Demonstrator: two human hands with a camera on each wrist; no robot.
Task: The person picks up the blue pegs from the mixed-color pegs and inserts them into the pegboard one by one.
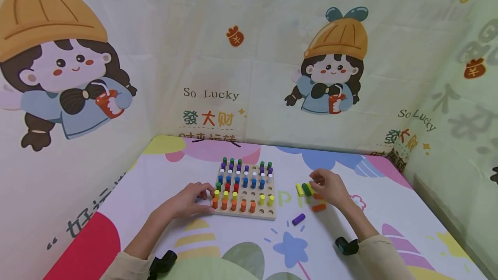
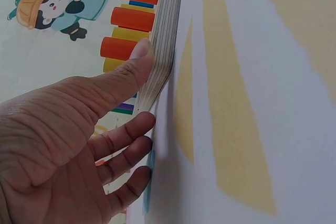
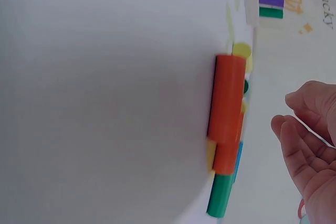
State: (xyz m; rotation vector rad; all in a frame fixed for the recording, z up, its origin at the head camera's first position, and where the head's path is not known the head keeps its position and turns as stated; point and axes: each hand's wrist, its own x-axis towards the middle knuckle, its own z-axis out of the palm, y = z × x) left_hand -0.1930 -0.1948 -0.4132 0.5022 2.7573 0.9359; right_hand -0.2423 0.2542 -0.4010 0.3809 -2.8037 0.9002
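A wooden pegboard [image 1: 249,216] stands on the table, with rows of orange, yellow, blue, white, purple and green pegs and a few red ones. My left hand [image 1: 191,200] rests at its front left corner. In the left wrist view, the thumb [image 2: 140,56] touches the board's edge beside the orange pegs; three other fingers hang loosely bent and the index finger is hidden. Over the loose pegs to the right is my right hand [image 1: 328,185]. Its thumb and fingertips stand apart with nothing visible between them, above an orange peg [image 3: 227,98] and a green peg [image 3: 219,195].
Beside the board lie a loose yellow peg [image 1: 299,190], a green peg [image 1: 306,189] and an orange peg [image 1: 319,207]. Nearer the front is a purple peg [image 1: 298,219]. A printed cloth wall [image 1: 268,68] borders the back and sides of the table.
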